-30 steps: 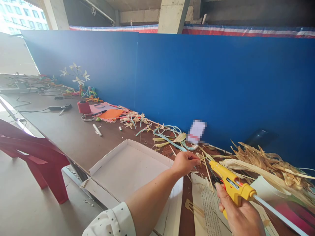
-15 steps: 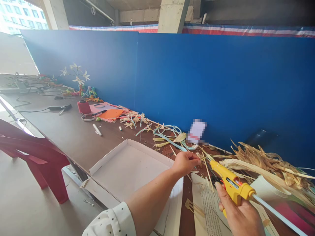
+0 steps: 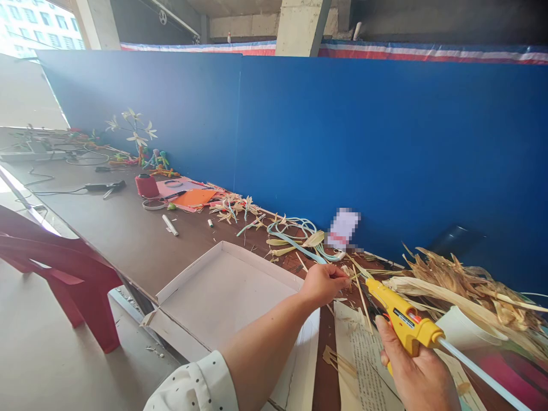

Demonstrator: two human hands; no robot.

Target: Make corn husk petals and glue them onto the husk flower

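My right hand (image 3: 422,371) is wrapped round the grip of a yellow glue gun (image 3: 400,315), and a long translucent glue stick (image 3: 483,374) sticks out of its back end. The gun's nozzle points up and left, close to my left hand (image 3: 324,284). With fingertips pinched together, my left hand holds a thin straw-coloured strip (image 3: 355,276). Whether the nozzle touches the strip is too small to tell. Below lies a printed sheet (image 3: 363,359) with husk scraps on it. Just beyond the fingers are a pale blue cord (image 3: 286,238) and husk petals (image 3: 314,239).
An open white cardboard box (image 3: 222,291) lies beside my left forearm. Dried corn husks (image 3: 466,279) and a white cup (image 3: 468,331) stand at right. Husk flowers (image 3: 233,206), orange paper (image 3: 194,198) and a red thread spool (image 3: 146,186) line the blue partition (image 3: 342,131). A red chair (image 3: 81,285) is at left.
Both hands, the strip and the glue gun stay in almost the same place. The whole view has shifted only very slightly.
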